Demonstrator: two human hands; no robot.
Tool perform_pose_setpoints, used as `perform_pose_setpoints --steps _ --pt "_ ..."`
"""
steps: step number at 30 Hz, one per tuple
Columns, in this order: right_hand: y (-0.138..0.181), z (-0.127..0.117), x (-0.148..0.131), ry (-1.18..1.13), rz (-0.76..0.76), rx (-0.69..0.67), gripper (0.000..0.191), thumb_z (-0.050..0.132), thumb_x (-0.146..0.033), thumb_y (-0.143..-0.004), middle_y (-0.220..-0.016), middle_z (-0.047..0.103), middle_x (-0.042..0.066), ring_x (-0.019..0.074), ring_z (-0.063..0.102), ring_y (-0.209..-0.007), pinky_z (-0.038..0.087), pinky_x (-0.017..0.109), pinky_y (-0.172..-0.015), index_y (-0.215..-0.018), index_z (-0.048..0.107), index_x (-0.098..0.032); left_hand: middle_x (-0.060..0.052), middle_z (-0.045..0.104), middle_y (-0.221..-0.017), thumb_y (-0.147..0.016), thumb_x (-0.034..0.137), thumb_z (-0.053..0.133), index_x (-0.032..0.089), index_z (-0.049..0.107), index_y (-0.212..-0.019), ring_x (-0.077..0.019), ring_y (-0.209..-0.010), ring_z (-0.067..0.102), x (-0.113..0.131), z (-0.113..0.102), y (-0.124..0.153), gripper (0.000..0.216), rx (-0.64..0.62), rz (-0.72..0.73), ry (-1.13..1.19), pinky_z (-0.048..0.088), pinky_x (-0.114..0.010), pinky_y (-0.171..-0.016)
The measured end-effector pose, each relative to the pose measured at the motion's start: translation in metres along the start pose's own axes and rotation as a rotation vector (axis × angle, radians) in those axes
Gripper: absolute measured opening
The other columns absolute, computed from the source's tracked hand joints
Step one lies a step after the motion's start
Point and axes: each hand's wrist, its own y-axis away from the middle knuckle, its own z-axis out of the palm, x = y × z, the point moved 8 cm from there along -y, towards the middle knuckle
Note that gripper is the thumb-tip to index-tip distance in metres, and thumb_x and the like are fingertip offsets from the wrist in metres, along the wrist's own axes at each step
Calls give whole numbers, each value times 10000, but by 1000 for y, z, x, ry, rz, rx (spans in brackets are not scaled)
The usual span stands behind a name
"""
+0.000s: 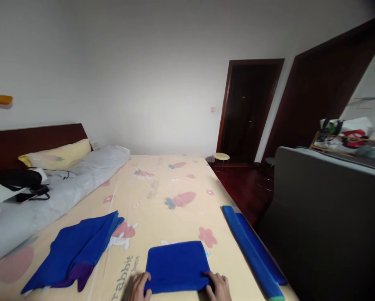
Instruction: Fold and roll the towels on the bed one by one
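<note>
Left hand (139, 287), right hand (219, 287) (partly) off-frame

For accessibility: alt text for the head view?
Left hand and right hand rest on the near edge of a folded blue towel on a bed. Loose blue cloths lie left of it, rolled blue towels right.

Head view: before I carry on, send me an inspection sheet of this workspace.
Surface: bed sheet, pale yellow with a carrot print, lying flat.
Job's things: folded blue cloth at the near edge; loose blue cloth pile to its left; rolled blue cloths along the bed's right edge.
Clutter: grey rolled duvet, yellow pillow, black bag and phone at the head end.
Grips: left hand and right hand on the folded cloth's near corners; pinching or pressing, cannot tell.
Cables: thin black cord on the duvet.
Surroundings: dark door, round stool, grey sofa back beside the bed.
</note>
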Motion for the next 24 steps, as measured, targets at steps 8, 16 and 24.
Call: perform_pose_setpoints --steps 8,16,24 --pt "-8 -4 17 96 64 296 360 471 -427 -873 -1106 667 87 262 616 -992 447 399 -807 -1189 576 -287 -54 729 -1011 -759 140 434 226 671 -1022 -212 -960 676 -11 3 -15 364 290 -138 -145 541 -344 -825" --pt "-14 66 -79 9 -288 -8 327 501 -335 -845 -1157 670 12 232 605 -1025 427 360 -835 -1158 590 -366 -43 658 -1251 -667 59 445 261 622 -1195 -221 -1155 591 74 73 -20 592 78 122 -117 463 -360 -999" --pt "-12 40 -21 137 -88 -59 494 515 -239 -785 -1328 595 2 288 562 -1165 403 438 -924 -1256 544 -388 25 510 -1431 -638 43 443 337 482 -1349 -236 -1314 456 26 66 -11 771 -254 3 -172 359 -398 -1098"
